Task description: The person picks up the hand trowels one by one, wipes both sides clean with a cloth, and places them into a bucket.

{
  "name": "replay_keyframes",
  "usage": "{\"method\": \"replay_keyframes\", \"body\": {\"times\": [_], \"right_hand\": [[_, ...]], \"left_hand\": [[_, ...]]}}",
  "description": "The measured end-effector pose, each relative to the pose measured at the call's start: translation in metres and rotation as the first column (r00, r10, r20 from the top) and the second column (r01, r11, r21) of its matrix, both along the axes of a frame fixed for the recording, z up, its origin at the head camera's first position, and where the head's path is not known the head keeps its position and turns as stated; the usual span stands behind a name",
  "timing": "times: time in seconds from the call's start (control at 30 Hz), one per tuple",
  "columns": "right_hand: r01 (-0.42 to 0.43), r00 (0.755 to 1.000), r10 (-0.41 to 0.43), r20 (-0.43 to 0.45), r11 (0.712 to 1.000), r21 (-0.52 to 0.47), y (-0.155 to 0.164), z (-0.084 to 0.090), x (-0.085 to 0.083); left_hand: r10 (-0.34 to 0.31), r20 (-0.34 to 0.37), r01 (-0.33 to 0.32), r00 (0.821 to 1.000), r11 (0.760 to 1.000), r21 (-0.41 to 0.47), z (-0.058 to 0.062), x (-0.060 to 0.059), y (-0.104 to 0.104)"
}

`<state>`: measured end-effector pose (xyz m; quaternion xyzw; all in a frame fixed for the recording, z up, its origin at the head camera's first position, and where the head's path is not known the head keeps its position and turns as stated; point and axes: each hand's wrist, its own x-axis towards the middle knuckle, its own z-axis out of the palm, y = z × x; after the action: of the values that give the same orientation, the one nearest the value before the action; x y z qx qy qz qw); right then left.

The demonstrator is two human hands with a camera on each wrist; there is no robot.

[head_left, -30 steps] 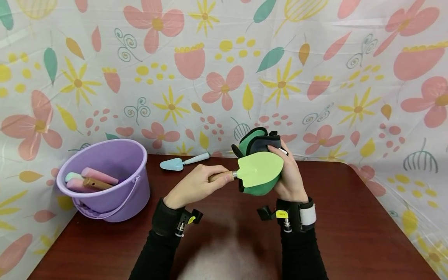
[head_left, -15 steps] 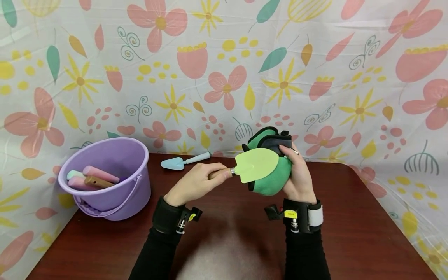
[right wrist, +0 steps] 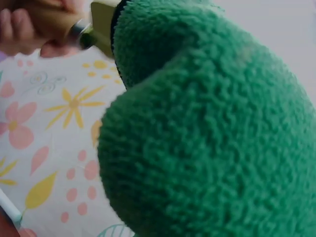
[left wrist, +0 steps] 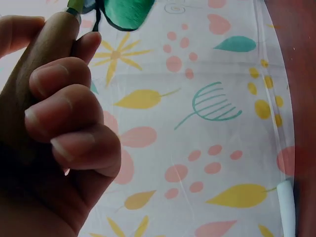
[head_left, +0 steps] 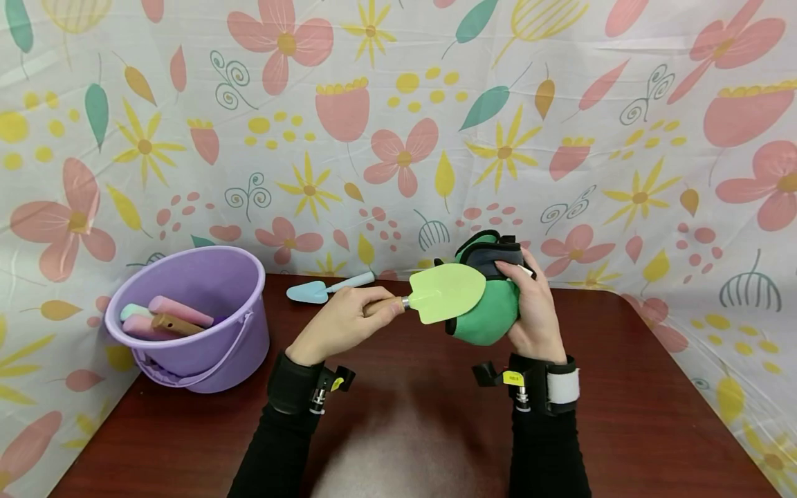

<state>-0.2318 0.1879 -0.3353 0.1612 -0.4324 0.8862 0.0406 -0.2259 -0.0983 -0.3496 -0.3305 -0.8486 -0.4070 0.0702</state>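
My left hand grips the wooden handle of a small garden trowel with a light green blade. In the left wrist view several fingers curl round that handle. The blade points right and overlaps a green fabric bundle in the head view. My right hand holds this bundle from its right side, thumb over a dark grey flap with black edging. Fuzzy green cloth fills much of the right wrist view and hides the right fingers there.
A purple bucket stands at the left of the dark red table, with pink, mint and brown handles in it. A small light blue trowel lies near the back edge. Behind hangs a flower-patterned cloth.
My right hand has shifted right with the green bundle. The trowel in my left hand has drawn slightly left, so its blade covers less of the bundle.
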Motion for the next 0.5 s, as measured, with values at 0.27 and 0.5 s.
{"method": "replay_keyframes", "body": {"times": [0.27,0.5], "right_hand": [[-0.067,0.997,0.069,0.035,0.996,-0.062,-0.015,-0.002,0.000],[-0.103,0.994,0.104,0.016,0.994,-0.046,-0.021,0.000,0.003]], "left_hand": [[-0.096,-0.025,0.097,0.995,0.995,0.025,0.005,0.009,0.011],[-0.149,-0.020,0.150,0.989,0.989,0.010,0.005,0.009,0.018]]}}
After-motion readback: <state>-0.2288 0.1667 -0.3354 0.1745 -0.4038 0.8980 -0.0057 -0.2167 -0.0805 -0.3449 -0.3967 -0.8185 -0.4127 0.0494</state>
